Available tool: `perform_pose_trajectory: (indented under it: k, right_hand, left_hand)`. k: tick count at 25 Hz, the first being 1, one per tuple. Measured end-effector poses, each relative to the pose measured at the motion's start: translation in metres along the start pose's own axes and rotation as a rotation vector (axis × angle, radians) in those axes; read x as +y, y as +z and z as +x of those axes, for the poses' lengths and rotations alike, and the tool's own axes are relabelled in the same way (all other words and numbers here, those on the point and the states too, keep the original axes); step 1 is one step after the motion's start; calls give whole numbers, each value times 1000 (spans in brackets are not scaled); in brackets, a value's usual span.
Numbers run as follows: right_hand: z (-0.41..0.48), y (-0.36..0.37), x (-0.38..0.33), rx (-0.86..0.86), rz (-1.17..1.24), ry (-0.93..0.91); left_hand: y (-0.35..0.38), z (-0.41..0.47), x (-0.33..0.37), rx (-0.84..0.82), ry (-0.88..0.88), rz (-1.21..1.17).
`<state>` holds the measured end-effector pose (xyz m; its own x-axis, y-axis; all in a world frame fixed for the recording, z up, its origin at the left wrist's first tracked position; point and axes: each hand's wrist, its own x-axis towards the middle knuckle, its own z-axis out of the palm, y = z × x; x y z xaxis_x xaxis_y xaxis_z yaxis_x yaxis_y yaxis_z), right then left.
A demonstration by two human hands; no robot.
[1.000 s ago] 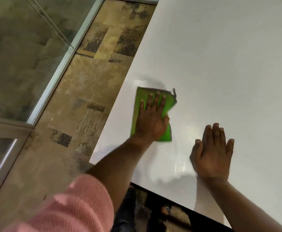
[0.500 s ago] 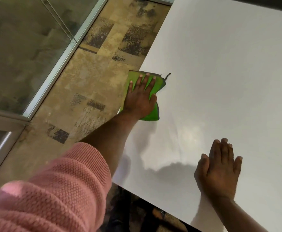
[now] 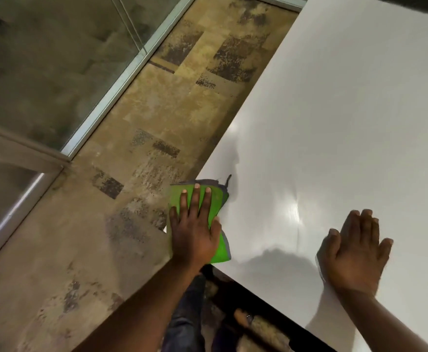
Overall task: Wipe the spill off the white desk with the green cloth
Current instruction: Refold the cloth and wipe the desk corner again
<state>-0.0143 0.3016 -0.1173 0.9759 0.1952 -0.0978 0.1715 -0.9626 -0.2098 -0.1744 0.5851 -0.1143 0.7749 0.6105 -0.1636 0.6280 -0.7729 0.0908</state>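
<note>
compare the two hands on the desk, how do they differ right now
The left hand presses on the green cloth; the right hand lies bare on the white desk.
The left hand sits at the desk's left edge, with the cloth partly overhanging the floor; the right hand rests further in, near the front edge.
The left hand's fingers are spread; the right hand's are closer together.
Both lie flat, palm down, gripping nothing.

White desk (image 3: 347,110), green cloth (image 3: 215,199) at edge.

head view | from above, angled forward-down | close over white desk (image 3: 334,123) corner
</note>
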Motion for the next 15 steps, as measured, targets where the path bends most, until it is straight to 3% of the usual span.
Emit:
perform_pose_trajectory:
  k: [3,8,11,15]
  right_hand:
    - [1,-7,-2,-11,-5,-57]
    - [-10,-2,-47,-51,26,-373]
    - [-18,12,-79,-96,57,-355]
    - [-16,20,-76,-11,-17,-366]
  left_hand:
    - [-5,24,4,-12,2,-16]
    - [-17,93,27,-6,62,-81]
    - [-26,146,39,-41,131,-164]
    - [-35,178,21,-180,237,-388]
